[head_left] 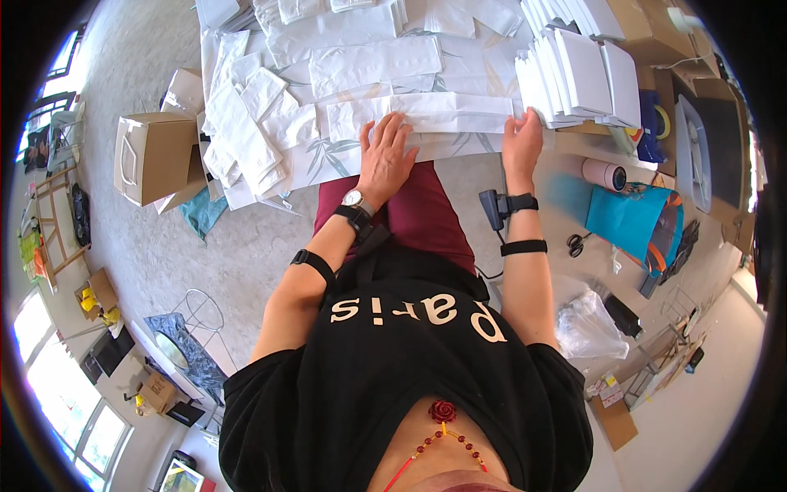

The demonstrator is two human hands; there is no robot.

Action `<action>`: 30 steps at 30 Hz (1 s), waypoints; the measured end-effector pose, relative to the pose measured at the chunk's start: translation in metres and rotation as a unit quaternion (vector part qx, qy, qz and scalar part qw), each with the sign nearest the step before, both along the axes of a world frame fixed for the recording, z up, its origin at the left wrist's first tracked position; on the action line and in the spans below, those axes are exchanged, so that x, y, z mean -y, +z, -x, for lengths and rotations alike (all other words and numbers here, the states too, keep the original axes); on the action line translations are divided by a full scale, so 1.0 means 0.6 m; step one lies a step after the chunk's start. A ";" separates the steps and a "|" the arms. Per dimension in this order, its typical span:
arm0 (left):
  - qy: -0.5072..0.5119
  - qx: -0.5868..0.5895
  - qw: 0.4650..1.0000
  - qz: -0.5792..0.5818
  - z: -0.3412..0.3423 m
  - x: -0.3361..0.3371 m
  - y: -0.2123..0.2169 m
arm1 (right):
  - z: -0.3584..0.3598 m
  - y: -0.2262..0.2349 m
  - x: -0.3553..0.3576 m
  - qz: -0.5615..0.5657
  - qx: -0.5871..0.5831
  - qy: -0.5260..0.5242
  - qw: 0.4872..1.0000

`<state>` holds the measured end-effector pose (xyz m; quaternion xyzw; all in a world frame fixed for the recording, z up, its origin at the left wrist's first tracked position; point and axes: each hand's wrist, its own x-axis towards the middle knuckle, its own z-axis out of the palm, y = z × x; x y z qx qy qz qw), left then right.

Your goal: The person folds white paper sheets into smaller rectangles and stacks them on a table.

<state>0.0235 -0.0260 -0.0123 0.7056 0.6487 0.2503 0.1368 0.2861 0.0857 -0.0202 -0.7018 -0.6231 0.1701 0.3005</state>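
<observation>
Currently, left hand [385, 156]: fingers spread flat, pressing the folded white paper bag [434, 113], gripping nothing.
Right hand [521, 141]: fingers flat on bag's right end.
Bag: on surface [459, 146], long axis left-right, directly under both hands.
Nearer: left, mid-bag.

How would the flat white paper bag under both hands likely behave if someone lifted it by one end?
The bag lies thin and flat, so it is probably light and would sag. The left hand and right hand press it, suggesting it shifts easily.

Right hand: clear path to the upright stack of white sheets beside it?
Probably yes. The right hand rests on the long white sheet, fingertips right by the stack, with nothing between them.
</observation>
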 end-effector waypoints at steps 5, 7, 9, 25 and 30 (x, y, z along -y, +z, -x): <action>0.005 0.000 1.000 -0.022 0.005 0.002 0.006 | 0.059 0.072 0.044 -0.090 0.211 0.077 0.970; 0.010 0.006 0.999 -0.042 0.010 0.002 0.020 | 0.096 0.086 0.056 -0.095 0.146 0.120 0.977; 0.087 0.000 0.995 -0.040 0.025 0.005 0.024 | 0.131 0.081 0.059 -0.116 0.028 0.186 0.975; 0.328 -0.036 0.943 0.039 0.122 0.008 -0.016 | 0.229 0.004 0.022 0.016 0.015 0.370 0.929; 0.319 0.087 0.944 -0.010 0.154 0.007 -0.046 | 0.228 0.003 0.024 0.014 0.008 0.367 0.930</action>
